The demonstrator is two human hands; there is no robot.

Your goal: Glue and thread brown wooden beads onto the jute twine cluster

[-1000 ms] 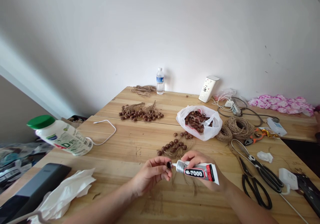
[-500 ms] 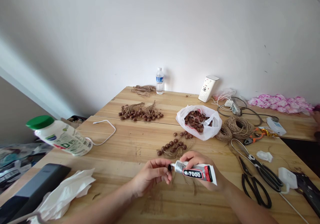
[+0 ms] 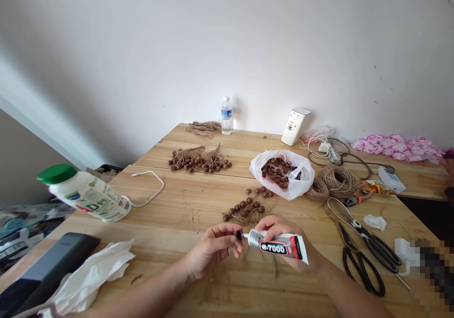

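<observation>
Well to the left of the hands, a large white bottle with a green cap stands on the bench; a careless sweep of the left arm might topple it. Nearer, crumpled white tissue lies beside the left forearm, loose enough to be dragged along by a sticky wrist.

The left hand pinches a small hollow brown shell at its fingertips, the dark mouth turned toward the right hand. So slight a hold could let it twist or drop if the nozzle pressed on it. Just beyond the hands, brown beads and strands lie where a drip could stick them together.

The glue tube sits in the right hand, gripped around its body, nozzle at the shell's mouth (whether any glue is out is too small to tell). Too hard a squeeze would probably flood the shell and smear the left fingers.

Beyond the right hand, a white plastic bag of brown pieces could snag on a reach; to its right, scissors lie near enough to catch the forearm.
</observation>
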